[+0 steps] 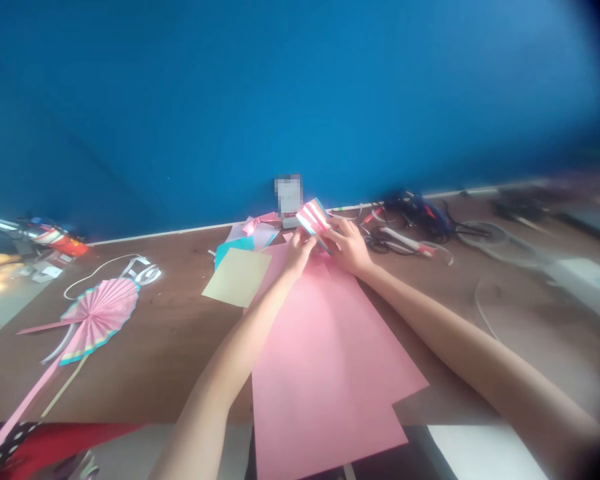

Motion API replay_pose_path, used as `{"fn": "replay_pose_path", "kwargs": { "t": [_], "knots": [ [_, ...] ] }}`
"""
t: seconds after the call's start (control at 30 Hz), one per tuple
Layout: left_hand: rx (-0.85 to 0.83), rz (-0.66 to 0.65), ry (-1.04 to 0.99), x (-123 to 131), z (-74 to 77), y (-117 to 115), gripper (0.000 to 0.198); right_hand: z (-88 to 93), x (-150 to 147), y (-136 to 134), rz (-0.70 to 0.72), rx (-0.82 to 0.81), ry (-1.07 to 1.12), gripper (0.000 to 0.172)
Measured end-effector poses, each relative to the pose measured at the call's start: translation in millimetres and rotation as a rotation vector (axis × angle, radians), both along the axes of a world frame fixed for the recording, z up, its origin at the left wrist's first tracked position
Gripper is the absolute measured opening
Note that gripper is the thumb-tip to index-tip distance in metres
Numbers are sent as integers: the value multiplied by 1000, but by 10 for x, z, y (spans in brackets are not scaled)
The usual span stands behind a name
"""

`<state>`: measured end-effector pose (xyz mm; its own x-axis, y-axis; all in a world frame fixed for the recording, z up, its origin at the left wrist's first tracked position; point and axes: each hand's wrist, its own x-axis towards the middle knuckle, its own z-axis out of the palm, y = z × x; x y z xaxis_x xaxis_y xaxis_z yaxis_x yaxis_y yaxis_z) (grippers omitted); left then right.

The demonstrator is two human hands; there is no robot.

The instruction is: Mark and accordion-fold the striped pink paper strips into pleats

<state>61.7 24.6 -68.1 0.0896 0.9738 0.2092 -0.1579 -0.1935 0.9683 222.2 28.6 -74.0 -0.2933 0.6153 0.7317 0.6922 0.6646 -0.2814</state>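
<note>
Both my hands meet at the far middle of the brown table [170,333], pinching a small pleated paper piece [312,217] with pink and white stripes and a teal edge. My left hand [299,255] grips its lower left side with closed fingers. My right hand [349,245] holds its right side, fingers curled round it. Under my forearms lie large pink paper sheets [325,373].
A pale yellow sheet [237,277] and teal scraps lie left of my hands. A pink folded paper fan [97,317] with long strips sits at the left. Scissors, pens and cables [410,227] clutter the right. A blue wall stands behind the table.
</note>
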Motion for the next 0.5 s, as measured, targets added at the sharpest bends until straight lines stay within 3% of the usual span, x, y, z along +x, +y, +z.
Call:
{"fn": "replay_pose_path", "kwargs": {
  "t": [0.27, 0.5],
  "knots": [
    [79, 162, 100, -13, -7, -2, 35, 21, -19, -13, 87, -36, -17, 23],
    [21, 177, 57, -17, -95, 80, 35, 37, -29, -8, 58, -22, -79, 18]
  ]
}}
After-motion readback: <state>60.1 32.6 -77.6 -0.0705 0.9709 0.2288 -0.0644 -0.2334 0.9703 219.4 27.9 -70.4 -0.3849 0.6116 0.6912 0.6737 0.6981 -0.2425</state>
